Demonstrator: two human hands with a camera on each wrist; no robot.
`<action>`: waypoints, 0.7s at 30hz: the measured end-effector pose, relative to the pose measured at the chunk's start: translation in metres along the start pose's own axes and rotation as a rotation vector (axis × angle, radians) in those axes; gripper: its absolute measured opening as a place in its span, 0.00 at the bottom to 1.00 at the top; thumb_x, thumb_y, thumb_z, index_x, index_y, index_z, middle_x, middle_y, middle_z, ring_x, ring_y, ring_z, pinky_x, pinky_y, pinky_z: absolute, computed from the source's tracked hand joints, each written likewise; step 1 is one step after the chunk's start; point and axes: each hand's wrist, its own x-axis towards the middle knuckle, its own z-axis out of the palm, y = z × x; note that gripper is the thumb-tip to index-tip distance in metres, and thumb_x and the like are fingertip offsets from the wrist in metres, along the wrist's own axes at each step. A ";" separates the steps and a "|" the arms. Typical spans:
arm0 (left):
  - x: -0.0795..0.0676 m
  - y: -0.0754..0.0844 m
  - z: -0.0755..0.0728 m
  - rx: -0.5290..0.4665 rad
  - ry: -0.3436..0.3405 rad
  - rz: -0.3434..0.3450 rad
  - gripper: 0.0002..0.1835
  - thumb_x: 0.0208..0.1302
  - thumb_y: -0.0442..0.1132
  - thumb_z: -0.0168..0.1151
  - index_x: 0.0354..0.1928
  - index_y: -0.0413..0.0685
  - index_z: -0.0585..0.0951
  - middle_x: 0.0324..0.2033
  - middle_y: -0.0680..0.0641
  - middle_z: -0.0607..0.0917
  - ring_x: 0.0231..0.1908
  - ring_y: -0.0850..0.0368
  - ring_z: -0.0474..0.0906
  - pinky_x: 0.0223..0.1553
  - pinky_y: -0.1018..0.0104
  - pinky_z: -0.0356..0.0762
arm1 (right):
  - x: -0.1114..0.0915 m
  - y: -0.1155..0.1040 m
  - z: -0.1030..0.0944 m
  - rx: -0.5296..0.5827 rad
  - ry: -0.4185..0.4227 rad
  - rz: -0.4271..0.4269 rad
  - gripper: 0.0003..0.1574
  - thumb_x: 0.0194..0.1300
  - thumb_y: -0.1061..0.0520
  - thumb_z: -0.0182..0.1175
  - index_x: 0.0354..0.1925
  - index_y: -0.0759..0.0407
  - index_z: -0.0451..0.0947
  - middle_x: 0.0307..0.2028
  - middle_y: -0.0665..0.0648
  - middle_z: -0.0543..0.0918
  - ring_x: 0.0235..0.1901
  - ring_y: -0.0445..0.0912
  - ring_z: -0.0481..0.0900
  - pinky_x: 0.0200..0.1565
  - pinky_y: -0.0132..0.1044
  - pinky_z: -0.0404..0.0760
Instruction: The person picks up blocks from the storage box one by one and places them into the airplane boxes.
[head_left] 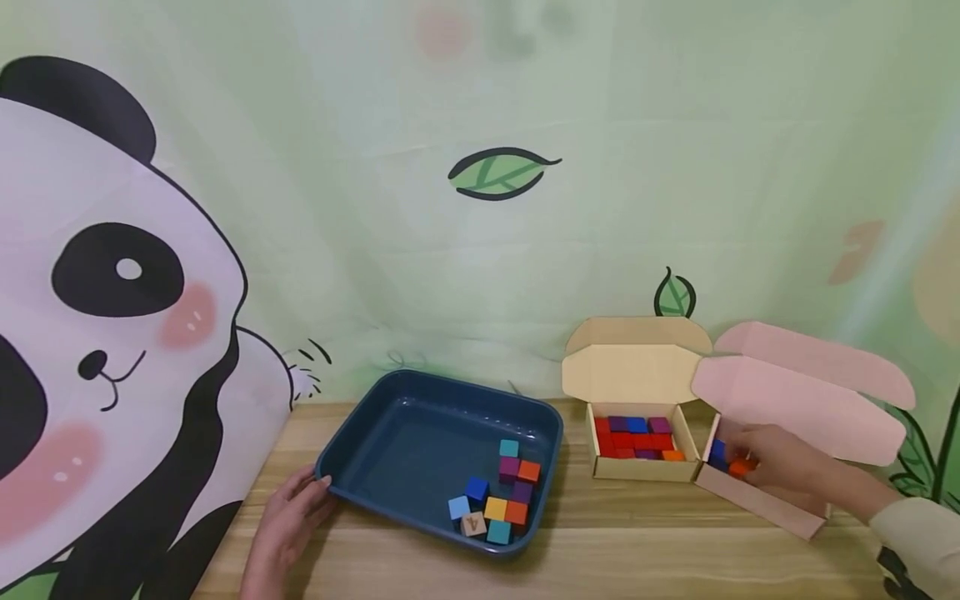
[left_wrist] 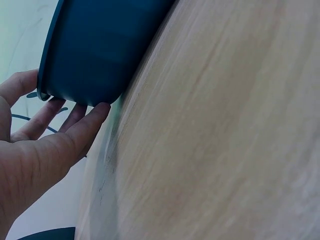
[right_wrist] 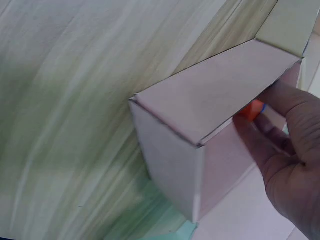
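Note:
My left hand (head_left: 288, 521) holds the near left corner of a dark blue tray (head_left: 405, 512), its thumb at the rim and the other fingers against the outer wall (left_wrist: 100, 55). Several coloured wooden cubes lie in the tray's right part, among them a yellow cube (head_left: 496, 508) and a plain wood cube (head_left: 473, 524) with a mark on top. Inside the open pink box (head_left: 765, 504), my right hand (head_left: 780, 458) pinches an orange cube (right_wrist: 251, 110) between thumb and fingers. A blue cube (head_left: 717, 454) sits left of it in that box.
Left of the pink box stands an open cream box (head_left: 645, 469) filled with red, purple, blue and orange cubes. Both lids are folded back toward a green curtain (head_left: 420, 275) printed with a panda. Everything stands on a wooden table (head_left: 585, 550).

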 end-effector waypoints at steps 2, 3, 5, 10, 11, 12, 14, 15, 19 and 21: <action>0.000 0.000 0.000 -0.009 0.001 -0.002 0.36 0.74 0.35 0.60 0.76 0.36 0.57 0.61 0.47 0.73 0.46 0.69 0.80 0.65 0.55 0.75 | 0.002 -0.004 0.000 -0.023 0.003 0.034 0.16 0.50 0.67 0.77 0.34 0.56 0.81 0.31 0.46 0.78 0.29 0.38 0.73 0.30 0.30 0.80; 0.000 0.000 0.000 -0.011 -0.001 -0.002 0.36 0.74 0.35 0.60 0.76 0.36 0.57 0.60 0.48 0.74 0.46 0.68 0.80 0.65 0.55 0.76 | 0.003 -0.005 -0.001 -0.034 0.002 0.053 0.17 0.49 0.66 0.78 0.33 0.55 0.81 0.30 0.46 0.77 0.29 0.38 0.72 0.29 0.29 0.80; 0.000 0.000 -0.001 -0.007 -0.001 -0.003 0.36 0.74 0.35 0.60 0.77 0.36 0.57 0.61 0.47 0.73 0.46 0.69 0.81 0.65 0.56 0.76 | 0.005 -0.007 -0.002 -0.047 0.005 0.085 0.18 0.48 0.67 0.79 0.33 0.55 0.80 0.29 0.47 0.75 0.28 0.39 0.70 0.28 0.29 0.77; -0.001 0.001 -0.001 0.013 0.002 -0.002 0.36 0.74 0.37 0.60 0.77 0.35 0.56 0.65 0.42 0.71 0.46 0.69 0.80 0.65 0.56 0.76 | 0.012 -0.007 -0.006 -0.081 0.001 0.063 0.21 0.47 0.67 0.78 0.30 0.52 0.76 0.26 0.47 0.71 0.28 0.39 0.65 0.27 0.30 0.70; -0.001 0.001 -0.002 0.013 0.001 -0.003 0.36 0.74 0.37 0.60 0.77 0.35 0.56 0.65 0.41 0.70 0.46 0.69 0.80 0.65 0.56 0.76 | 0.013 -0.006 -0.007 -0.090 0.000 0.047 0.21 0.46 0.67 0.78 0.30 0.52 0.75 0.26 0.46 0.71 0.28 0.39 0.65 0.27 0.30 0.69; 0.000 0.001 -0.002 0.009 0.001 -0.003 0.36 0.74 0.36 0.60 0.77 0.35 0.56 0.65 0.41 0.70 0.46 0.69 0.80 0.65 0.56 0.76 | 0.015 -0.005 -0.008 -0.096 -0.001 0.031 0.21 0.46 0.66 0.78 0.29 0.51 0.74 0.26 0.46 0.71 0.28 0.39 0.65 0.27 0.31 0.69; 0.000 -0.001 -0.002 0.000 0.000 -0.003 0.36 0.74 0.36 0.60 0.77 0.35 0.56 0.65 0.42 0.70 0.46 0.69 0.80 0.64 0.57 0.76 | 0.016 -0.004 -0.011 -0.085 -0.001 0.006 0.22 0.45 0.66 0.78 0.29 0.51 0.74 0.25 0.44 0.72 0.27 0.38 0.65 0.27 0.31 0.69; 0.001 -0.002 -0.002 -0.002 -0.001 -0.004 0.36 0.74 0.36 0.59 0.77 0.35 0.56 0.65 0.43 0.70 0.46 0.69 0.80 0.64 0.58 0.76 | 0.017 -0.003 -0.011 -0.068 -0.009 0.011 0.21 0.45 0.66 0.78 0.29 0.51 0.74 0.25 0.44 0.72 0.27 0.38 0.66 0.27 0.31 0.70; 0.001 -0.002 -0.001 -0.008 -0.008 -0.004 0.36 0.75 0.36 0.59 0.77 0.36 0.55 0.67 0.41 0.68 0.47 0.69 0.80 0.66 0.55 0.74 | 0.015 -0.001 -0.012 -0.019 -0.025 0.070 0.20 0.44 0.68 0.77 0.29 0.53 0.77 0.25 0.44 0.75 0.27 0.39 0.68 0.27 0.30 0.73; 0.000 -0.001 -0.001 -0.001 -0.009 -0.008 0.36 0.75 0.36 0.59 0.77 0.36 0.55 0.70 0.38 0.65 0.46 0.70 0.80 0.68 0.53 0.72 | 0.015 -0.001 -0.011 -0.019 -0.027 0.104 0.20 0.44 0.69 0.76 0.30 0.54 0.77 0.25 0.46 0.75 0.27 0.41 0.68 0.27 0.30 0.73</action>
